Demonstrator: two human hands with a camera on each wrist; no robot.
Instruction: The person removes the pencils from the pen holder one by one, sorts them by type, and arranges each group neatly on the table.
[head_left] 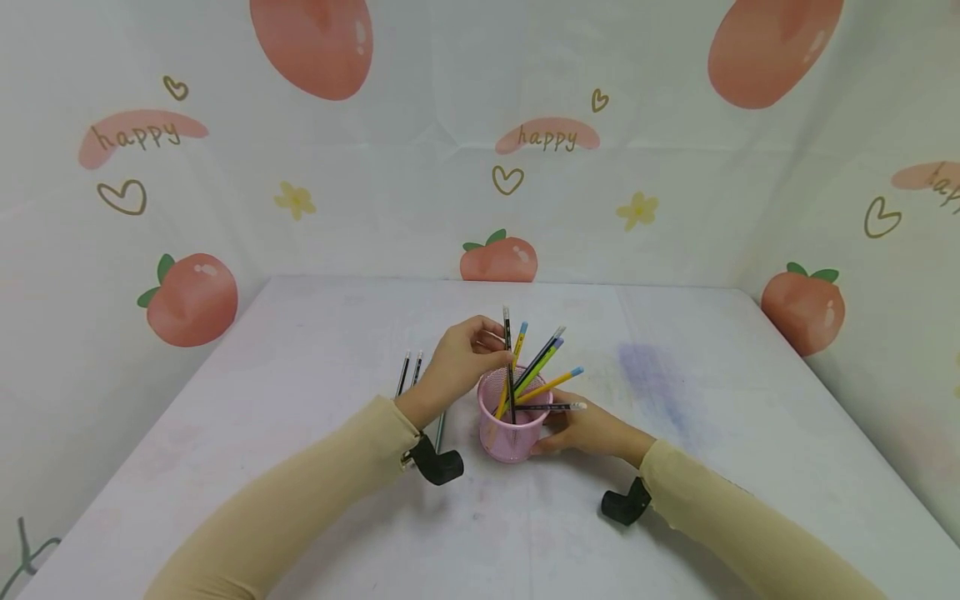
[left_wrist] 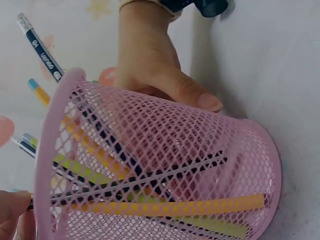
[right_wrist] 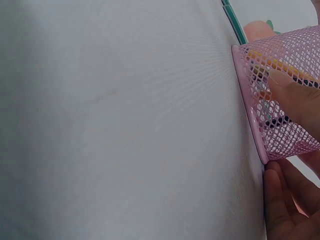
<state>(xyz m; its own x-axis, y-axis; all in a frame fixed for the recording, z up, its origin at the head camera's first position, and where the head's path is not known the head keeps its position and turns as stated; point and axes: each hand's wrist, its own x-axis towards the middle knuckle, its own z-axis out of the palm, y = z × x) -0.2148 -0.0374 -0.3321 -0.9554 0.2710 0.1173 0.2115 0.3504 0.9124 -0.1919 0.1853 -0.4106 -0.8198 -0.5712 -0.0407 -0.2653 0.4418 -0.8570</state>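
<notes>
Black pencil (head_left: 510,383): near upright, lower part inside the pink mesh cup (head_left: 497,447), eraser end standing clear above the rim. In the head view its long axis runs close to 12–6 o'clock, top tipped very slightly toward 11. Key relation, as I judge it: pencil line against cup mouth; the two already overlap.

Left hand (head_left: 471,350), the nearer to the pencil, sits at 11 o'clock from the cup and pinches the shaft between thumb and fingers. Right hand (head_left: 588,432), at 4 o'clock, grips the cup wall, thumb at the near side.

Other pencils fan from the cup toward 1–2 o'clock; one dark pencil (head_left: 558,407) crosses the rim toward 3. Loose pencils (head_left: 402,373) lie on the worktop (head_left: 720,358) at 10 o'clock, partly under the left forearm.

Left wrist view adds what the head view mostly hides: through the mesh, the black pencil's lower end appears short of the base; depth uncertain. Right wrist view alone shows the cup's base rim against the worktop and the right thumb flat on the mesh.
</notes>
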